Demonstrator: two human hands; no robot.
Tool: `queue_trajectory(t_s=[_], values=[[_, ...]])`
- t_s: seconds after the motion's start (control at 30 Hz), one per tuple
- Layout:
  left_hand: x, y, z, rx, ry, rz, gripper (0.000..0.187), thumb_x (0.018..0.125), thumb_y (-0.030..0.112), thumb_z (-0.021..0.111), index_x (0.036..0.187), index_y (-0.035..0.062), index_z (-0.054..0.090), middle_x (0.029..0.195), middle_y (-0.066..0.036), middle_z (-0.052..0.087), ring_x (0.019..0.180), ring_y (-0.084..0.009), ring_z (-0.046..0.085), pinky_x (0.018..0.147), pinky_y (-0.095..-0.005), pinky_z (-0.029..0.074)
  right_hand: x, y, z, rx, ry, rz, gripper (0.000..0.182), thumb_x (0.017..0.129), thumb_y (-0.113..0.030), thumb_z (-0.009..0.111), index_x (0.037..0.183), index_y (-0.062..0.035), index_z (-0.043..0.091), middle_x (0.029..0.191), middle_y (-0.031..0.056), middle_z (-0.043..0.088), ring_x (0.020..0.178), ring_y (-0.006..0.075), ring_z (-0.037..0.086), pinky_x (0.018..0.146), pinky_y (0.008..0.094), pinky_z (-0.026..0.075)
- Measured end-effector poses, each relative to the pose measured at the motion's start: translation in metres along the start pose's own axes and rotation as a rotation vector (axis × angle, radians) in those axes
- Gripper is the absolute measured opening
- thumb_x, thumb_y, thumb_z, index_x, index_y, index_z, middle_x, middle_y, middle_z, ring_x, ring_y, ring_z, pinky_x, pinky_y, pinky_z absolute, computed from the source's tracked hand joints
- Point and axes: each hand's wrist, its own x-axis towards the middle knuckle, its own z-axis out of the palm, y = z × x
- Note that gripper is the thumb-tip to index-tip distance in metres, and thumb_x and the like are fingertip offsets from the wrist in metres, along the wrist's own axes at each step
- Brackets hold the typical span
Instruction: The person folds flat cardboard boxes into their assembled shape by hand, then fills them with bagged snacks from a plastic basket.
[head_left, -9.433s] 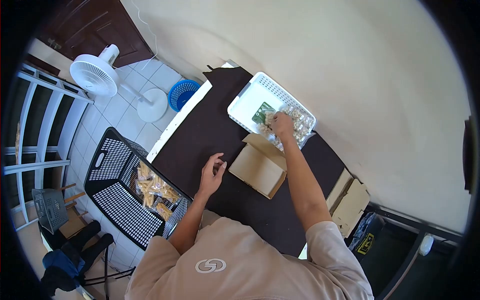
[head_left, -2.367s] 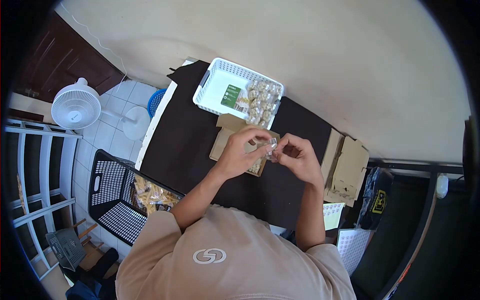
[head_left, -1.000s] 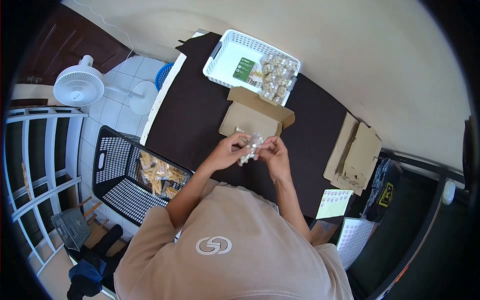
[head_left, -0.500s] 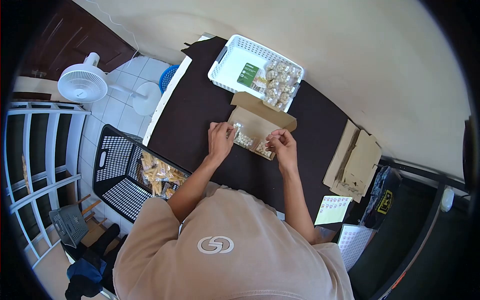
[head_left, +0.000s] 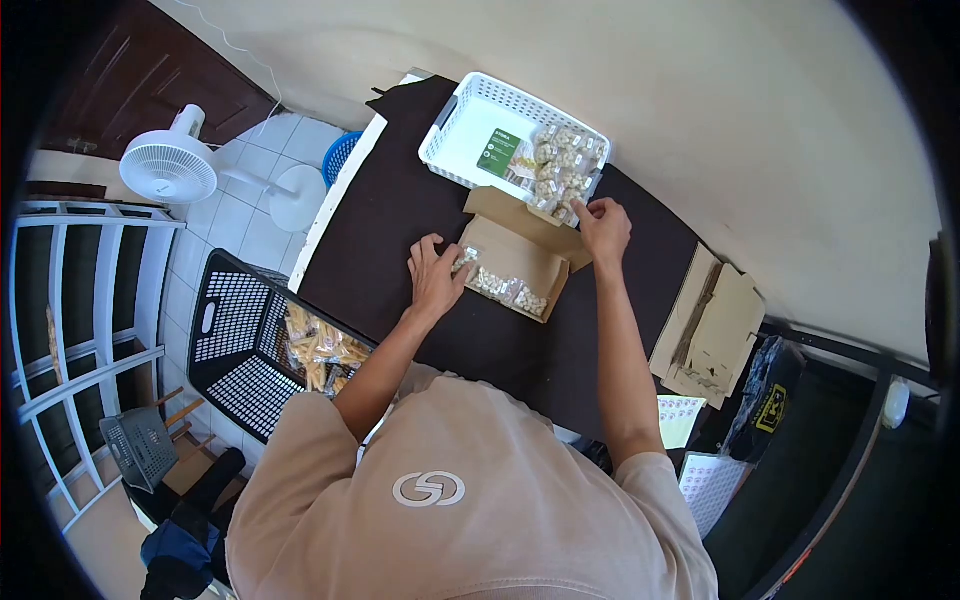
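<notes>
An open cardboard box (head_left: 541, 243) sits on the dark table in front of me, its lid folded back. Small clear packets of pale pieces (head_left: 497, 288) lie in a row along its near side. My left hand (head_left: 436, 280) rests at the box's left end, fingers spread, fingertips by a clear packet (head_left: 467, 257) there. Beyond the box stands a white plastic basket (head_left: 452, 156) with several similar packets (head_left: 563, 160) and a green-and-white card (head_left: 499, 151). My right hand (head_left: 607, 232) is at the basket's near right corner, fingers partly bent and apart beside the packets.
Flattened cardboard pieces (head_left: 712, 325) lie at the table's right, near sticker sheets (head_left: 712, 487). A black crate (head_left: 236, 320) with bagged yellowish sticks (head_left: 322, 345) stands on the left. A white fan (head_left: 170, 172) and a blue basket (head_left: 340, 157) are on the floor beyond.
My right hand has left the box and moved up and right to the packets in the basket. My left hand stays at the box's left end, its fingers more spread.
</notes>
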Motion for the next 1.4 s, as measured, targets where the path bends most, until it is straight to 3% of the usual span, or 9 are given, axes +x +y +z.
queue_trajectory(t_s=[0.1,0.27,0.3,0.33,0.4,0.5,0.6,1.33,1.4], values=[[-0.004,-0.001,-0.001,0.027,-0.016,-0.043,0.024,0.079,0.019,0.076,0.100,0.0099,0.067,0.122,-0.019,0.046,0.117,-0.0369,0.040,0.095,-0.0480,0.036,0.004,0.002,0.013,-0.083,0.033,-0.075,0.026,0.078,-0.026,0.076,0.083,-0.0019,0.069,0.076,0.0116,0.068,0.073,0.0260,0.066,0.071,0.0385,0.052],[-0.004,-0.002,-0.001,0.032,-0.053,-0.031,0.028,0.079,0.019,0.075,0.103,0.0064,0.068,0.126,-0.020,0.045,0.121,-0.0378,0.039,0.096,-0.0489,0.035,0.002,-0.011,-0.003,0.204,0.108,-0.103,0.016,0.075,-0.013,0.069,0.078,0.0010,0.062,0.077,0.0142,0.063,0.070,0.0312,0.062,0.069,0.0399,0.050],[-0.002,0.001,-0.003,0.030,-0.079,-0.029,0.030,0.078,0.020,0.075,0.103,0.0050,0.069,0.127,-0.021,0.044,0.122,-0.0382,0.038,0.096,-0.0496,0.034,0.000,-0.014,-0.007,0.274,0.139,-0.077,0.016,0.075,-0.012,0.068,0.074,0.0016,0.058,0.072,0.0101,0.060,0.066,0.0230,0.061,0.064,0.0376,0.049],[0.000,0.004,-0.004,0.027,-0.080,-0.026,0.030,0.078,0.020,0.075,0.103,0.0050,0.069,0.127,-0.021,0.044,0.122,-0.0382,0.038,0.096,-0.0496,0.034,0.000,-0.012,-0.011,0.272,0.142,-0.077,0.016,0.075,-0.012,0.068,0.074,0.0016,0.058,0.072,0.0101,0.060,0.066,0.0230,0.061,0.064,0.0376,0.049],[0.003,0.010,-0.006,0.052,-0.081,-0.005,0.028,0.078,0.020,0.075,0.101,0.0039,0.069,0.129,-0.021,0.044,0.122,-0.0381,0.038,0.096,-0.0498,0.034,-0.001,-0.011,-0.022,0.501,0.024,0.047,0.011,0.083,-0.005,0.066,0.077,0.0000,0.058,0.074,0.0044,0.063,0.069,0.0106,0.059,0.065,0.0281,0.052],[0.005,0.007,-0.002,0.065,-0.105,0.001,0.028,0.079,0.020,0.074,0.100,0.0031,0.069,0.129,-0.021,0.044,0.123,-0.0380,0.038,0.096,-0.0499,0.034,-0.016,-0.017,-0.043,0.921,-0.075,0.059,0.008,0.088,0.001,0.062,0.082,-0.0030,0.058,0.080,0.0016,0.062,0.072,0.0096,0.059,0.069,0.0291,0.057],[0.004,0.006,-0.004,0.054,-0.101,0.021,0.029,0.079,0.019,0.074,0.101,0.0013,0.068,0.129,-0.021,0.044,0.123,-0.0376,0.038,0.095,-0.0501,0.034,-0.032,-0.028,-0.065,1.082,-0.136,0.050,0.007,0.088,0.003,0.061,0.085,-0.0008,0.056,0.080,0.0040,0.062,0.073,0.0101,0.061,0.071,0.0296,0.059],[0.001,0.006,-0.004,0.149,-0.131,0.054,0.026,0.081,0.015,0.070,0.103,0.0007,0.068,0.126,-0.020,0.046,0.123,-0.0373,0.040,0.092,-0.0498,0.036,-0.083,-0.039,-0.080,1.149,-0.326,0.131,0.005,0.091,0.000,0.064,0.094,0.0000,0.060,0.080,0.0043,0.065,0.072,0.0100,0.062,0.068,0.0300,0.058],[-0.001,0.008,-0.004,0.084,0.037,0.114,0.032,0.080,0.013,0.070,0.110,0.0034,0.065,0.123,-0.018,0.048,0.118,-0.0357,0.043,0.091,-0.0477,0.037,-0.086,-0.039,-0.080,1.147,-0.333,0.138,0.005,0.091,0.000,0.064,0.095,0.0000,0.060,0.080,0.0038,0.066,0.074,0.0098,0.063,0.069,0.0309,0.058]])
